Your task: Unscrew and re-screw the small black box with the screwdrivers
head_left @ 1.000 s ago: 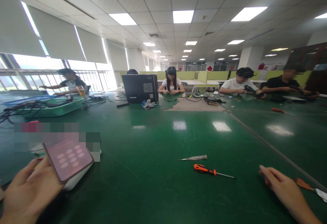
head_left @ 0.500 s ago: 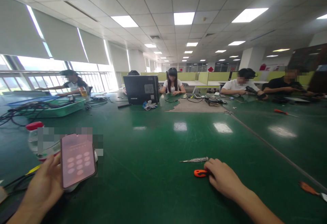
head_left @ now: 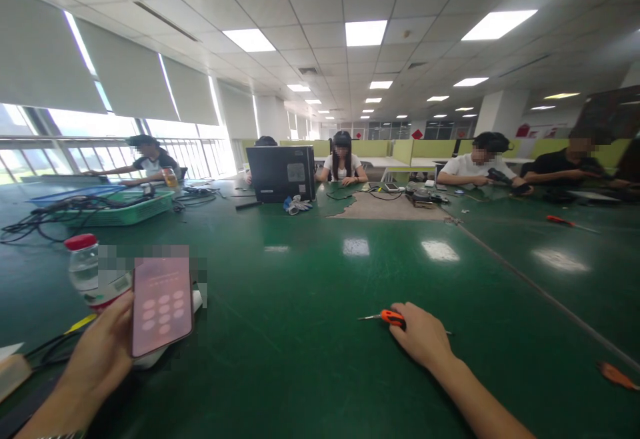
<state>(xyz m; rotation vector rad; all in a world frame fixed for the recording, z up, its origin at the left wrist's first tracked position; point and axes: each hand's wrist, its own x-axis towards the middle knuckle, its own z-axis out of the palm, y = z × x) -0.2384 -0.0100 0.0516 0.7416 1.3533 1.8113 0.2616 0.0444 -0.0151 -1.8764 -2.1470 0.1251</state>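
At the far left a green basket (head_left: pixel 125 209) of cables sits on the green table (head_left: pixel 310 359); nearer, a bottle (head_left: pixel 85 269) with a red cap stands just behind the phone (head_left: pixel 163 305), which the left hand (head_left: pixel 100 359) grips upright, its keypad screen lit; further right, the right hand (head_left: pixel 423 339) is closed on the orange screwdriver (head_left: pixel 391 317), low over the table; people sit across the table.

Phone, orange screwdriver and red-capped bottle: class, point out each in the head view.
phone (head_left: pixel 163 305), head view, middle of its lit screen
orange screwdriver (head_left: pixel 391 317), head view, orange handle beside the right hand
red-capped bottle (head_left: pixel 84 267), head view, clear body below the cap
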